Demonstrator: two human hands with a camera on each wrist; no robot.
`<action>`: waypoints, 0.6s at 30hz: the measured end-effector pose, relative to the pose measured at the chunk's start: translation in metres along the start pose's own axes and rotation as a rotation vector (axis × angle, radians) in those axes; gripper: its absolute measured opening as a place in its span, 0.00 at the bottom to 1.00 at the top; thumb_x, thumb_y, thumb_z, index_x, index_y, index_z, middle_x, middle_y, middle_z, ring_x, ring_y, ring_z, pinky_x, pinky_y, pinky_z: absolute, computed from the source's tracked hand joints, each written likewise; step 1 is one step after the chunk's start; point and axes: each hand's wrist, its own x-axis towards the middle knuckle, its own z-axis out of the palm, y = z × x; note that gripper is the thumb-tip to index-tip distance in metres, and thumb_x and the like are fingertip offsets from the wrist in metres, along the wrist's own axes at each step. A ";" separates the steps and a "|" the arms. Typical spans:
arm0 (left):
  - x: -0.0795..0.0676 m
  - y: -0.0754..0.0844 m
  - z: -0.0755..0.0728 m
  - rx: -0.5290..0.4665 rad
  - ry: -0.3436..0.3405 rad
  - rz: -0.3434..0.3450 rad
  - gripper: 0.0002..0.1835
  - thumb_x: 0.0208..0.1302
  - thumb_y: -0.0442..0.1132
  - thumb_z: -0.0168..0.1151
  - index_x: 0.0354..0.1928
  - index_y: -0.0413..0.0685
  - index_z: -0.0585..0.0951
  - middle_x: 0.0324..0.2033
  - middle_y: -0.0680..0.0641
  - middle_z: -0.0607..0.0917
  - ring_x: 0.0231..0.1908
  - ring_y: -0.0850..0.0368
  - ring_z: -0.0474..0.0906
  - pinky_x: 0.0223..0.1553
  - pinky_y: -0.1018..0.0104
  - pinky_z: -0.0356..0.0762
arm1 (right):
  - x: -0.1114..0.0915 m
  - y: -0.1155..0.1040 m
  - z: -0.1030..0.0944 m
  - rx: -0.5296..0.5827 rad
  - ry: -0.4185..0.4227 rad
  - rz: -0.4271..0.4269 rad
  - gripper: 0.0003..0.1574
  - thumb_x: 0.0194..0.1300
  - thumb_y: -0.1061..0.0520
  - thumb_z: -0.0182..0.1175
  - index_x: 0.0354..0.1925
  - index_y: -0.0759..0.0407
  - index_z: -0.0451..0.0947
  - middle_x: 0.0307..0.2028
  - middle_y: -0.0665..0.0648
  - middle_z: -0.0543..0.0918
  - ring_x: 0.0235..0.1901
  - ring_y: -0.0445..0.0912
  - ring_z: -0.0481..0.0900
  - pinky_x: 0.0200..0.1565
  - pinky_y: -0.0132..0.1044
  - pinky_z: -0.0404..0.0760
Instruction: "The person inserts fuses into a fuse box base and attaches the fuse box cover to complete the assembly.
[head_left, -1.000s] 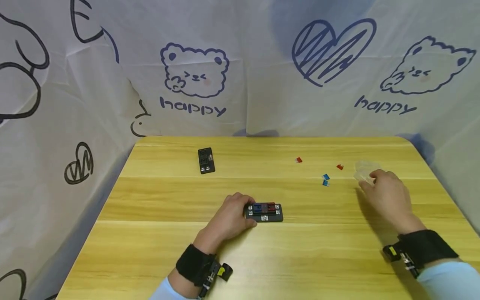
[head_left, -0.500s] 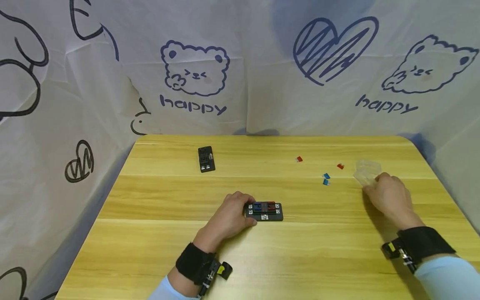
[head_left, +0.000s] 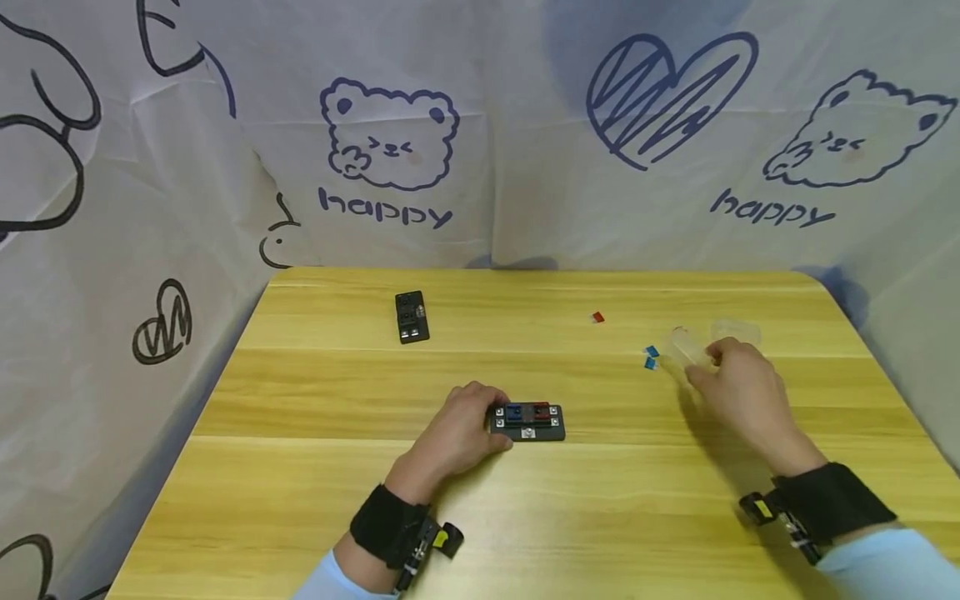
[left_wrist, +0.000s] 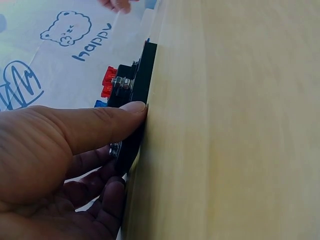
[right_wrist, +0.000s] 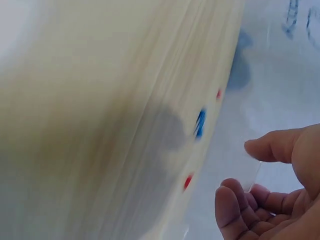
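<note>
My left hand (head_left: pixel 459 433) grips the left end of a black fuse block (head_left: pixel 551 433) on the table, thumb along its near edge. Blue blade fuses (head_left: pixel 514 412) and red blade fuses (left_wrist: pixel 107 82) sit side by side in the block. My right hand (head_left: pixel 744 396) pinches a clear plastic cover (head_left: pixel 682 346) between thumb and fingers, raised above the table. In the right wrist view the cover is nearly invisible in the right hand (right_wrist: pixel 280 185). Another clear cover (head_left: pixel 738 331) lies just behind that hand.
A second black fuse block (head_left: pixel 412 317) lies at the back left of the wooden table (head_left: pixel 315 500). Two loose blue fuses (head_left: pixel 651 358) lie left of the held cover. One loose red fuse (head_left: pixel 597 317) is farther back; another red fuse (right_wrist: pixel 187 181) shows in the right wrist view.
My right hand has picked up one clear cover from beside the other and carried it left, over a loose red fuse. My left hand and the fuse block have stayed in place.
</note>
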 end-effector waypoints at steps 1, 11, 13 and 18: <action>0.000 0.000 0.000 -0.002 0.000 0.000 0.28 0.49 0.45 0.75 0.54 0.49 0.78 0.50 0.48 0.78 0.47 0.52 0.69 0.52 0.56 0.71 | -0.001 -0.008 0.002 0.009 0.002 -0.024 0.31 0.67 0.47 0.58 0.54 0.73 0.70 0.41 0.72 0.77 0.31 0.56 0.75 0.28 0.47 0.72; 0.000 -0.002 0.000 -0.002 0.003 -0.005 0.28 0.49 0.45 0.75 0.53 0.50 0.78 0.50 0.48 0.78 0.47 0.52 0.69 0.52 0.56 0.71 | -0.013 -0.086 0.033 0.130 -0.053 -0.292 0.25 0.62 0.51 0.65 0.52 0.63 0.75 0.44 0.63 0.81 0.38 0.52 0.80 0.33 0.47 0.80; 0.000 -0.002 0.000 -0.005 0.003 -0.007 0.28 0.49 0.45 0.75 0.53 0.50 0.78 0.50 0.49 0.78 0.47 0.52 0.69 0.52 0.56 0.71 | -0.015 -0.099 0.040 0.148 -0.076 -0.325 0.24 0.61 0.51 0.65 0.52 0.62 0.75 0.44 0.61 0.82 0.38 0.50 0.80 0.33 0.45 0.79; 0.001 -0.003 0.001 -0.013 0.000 -0.003 0.28 0.49 0.45 0.75 0.53 0.51 0.78 0.50 0.49 0.78 0.47 0.52 0.69 0.52 0.56 0.71 | -0.016 -0.120 0.053 0.174 -0.105 -0.377 0.23 0.59 0.53 0.67 0.51 0.59 0.77 0.43 0.57 0.82 0.37 0.47 0.79 0.33 0.41 0.79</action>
